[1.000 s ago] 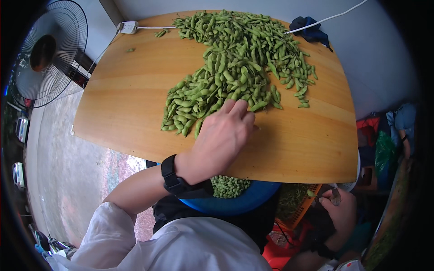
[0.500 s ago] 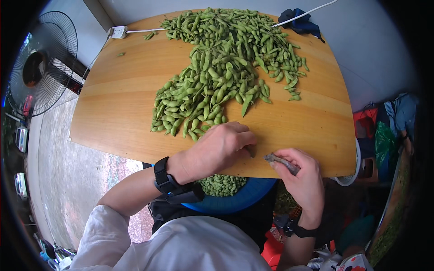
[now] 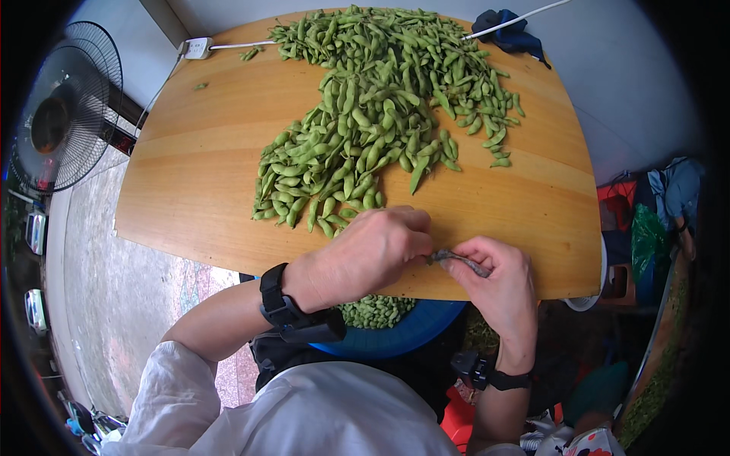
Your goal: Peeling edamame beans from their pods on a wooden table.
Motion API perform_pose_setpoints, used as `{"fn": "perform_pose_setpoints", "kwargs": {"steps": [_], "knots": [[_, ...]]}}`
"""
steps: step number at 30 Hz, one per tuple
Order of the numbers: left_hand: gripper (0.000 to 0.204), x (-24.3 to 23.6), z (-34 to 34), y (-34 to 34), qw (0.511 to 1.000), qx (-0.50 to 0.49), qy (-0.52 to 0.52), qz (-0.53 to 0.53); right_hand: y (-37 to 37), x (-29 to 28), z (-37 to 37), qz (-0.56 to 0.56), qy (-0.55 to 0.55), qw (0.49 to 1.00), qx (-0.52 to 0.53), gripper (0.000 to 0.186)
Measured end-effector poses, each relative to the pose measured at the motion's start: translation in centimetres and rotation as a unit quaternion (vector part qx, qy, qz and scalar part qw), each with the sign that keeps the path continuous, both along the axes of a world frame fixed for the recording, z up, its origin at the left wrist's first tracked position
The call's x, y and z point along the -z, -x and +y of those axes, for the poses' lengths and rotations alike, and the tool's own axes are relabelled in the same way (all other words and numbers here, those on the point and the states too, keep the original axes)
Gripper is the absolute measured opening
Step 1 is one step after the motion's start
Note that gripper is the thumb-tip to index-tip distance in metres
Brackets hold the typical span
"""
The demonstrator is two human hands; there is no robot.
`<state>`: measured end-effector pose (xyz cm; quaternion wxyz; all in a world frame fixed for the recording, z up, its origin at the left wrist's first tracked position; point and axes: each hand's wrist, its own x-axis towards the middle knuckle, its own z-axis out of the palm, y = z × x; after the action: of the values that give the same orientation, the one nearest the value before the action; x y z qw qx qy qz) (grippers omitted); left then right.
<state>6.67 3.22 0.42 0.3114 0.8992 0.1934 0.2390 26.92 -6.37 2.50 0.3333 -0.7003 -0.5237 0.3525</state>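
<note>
Over the near edge of the wooden table (image 3: 525, 220), my right hand (image 3: 498, 277) pinches a thin, crumpled grey strip (image 3: 470, 263) between thumb and fingers. I cannot tell what the strip is made of. Its other end reaches the fingertips of my left hand (image 3: 365, 247), whose fingers are curled together. What those fingers hold, if anything, is hidden behind the knuckles. Just beyond my left hand lies a large heap of green soybean pods (image 3: 350, 129), spreading to the back of the table. Below the table edge, a blue basin (image 3: 426, 319) holds shelled green beans (image 3: 375, 311), partly covered by the table.
A fan (image 3: 57, 121) stands left of the table. At the back left lies a white power strip (image 3: 199, 48), its cable running behind the pods. Dark blue cloth (image 3: 511, 34) rests in the back right corner. A green bag (image 3: 649, 239) is off to the right.
My right hand has moved slightly left, and the grey strip's end now meets my left fingertips; before, there was a gap between them. My left hand has barely moved.
</note>
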Motion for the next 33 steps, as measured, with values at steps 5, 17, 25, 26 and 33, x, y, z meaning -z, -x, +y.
{"fn": "perform_pose_setpoints", "kwargs": {"steps": [5, 17, 25, 26, 33], "knots": [[0.013, 0.4, -0.2, 0.5, 1.000, -0.007, -0.007, -0.001, 0.3, 0.1, 1.0, -0.012, 0.040, 0.999, -0.003, 0.015], [0.013, 0.3, -0.3, 0.2, 1.000, -0.011, 0.013, 0.011, -0.4, 0.6, 0.6, 0.039, 0.026, 0.999, -0.004, 0.014], [0.018, 0.2, -1.0, 0.2, 0.998, 0.011, -0.061, -0.007, -0.3, 0.7, 1.0, 0.008, 0.042, 0.999, 0.004, 0.015], [0.019, 0.3, -1.2, 0.4, 0.997, 0.012, -0.074, -0.016, -0.3, 0.7, 1.1, 0.007, 0.044, 0.999, 0.000, 0.015], [0.019, 0.3, -2.4, 1.1, 0.999, -0.006, -0.021, -0.030, -0.4, 0.5, 1.1, -0.012, 0.046, 0.999, -0.009, 0.015]]}}
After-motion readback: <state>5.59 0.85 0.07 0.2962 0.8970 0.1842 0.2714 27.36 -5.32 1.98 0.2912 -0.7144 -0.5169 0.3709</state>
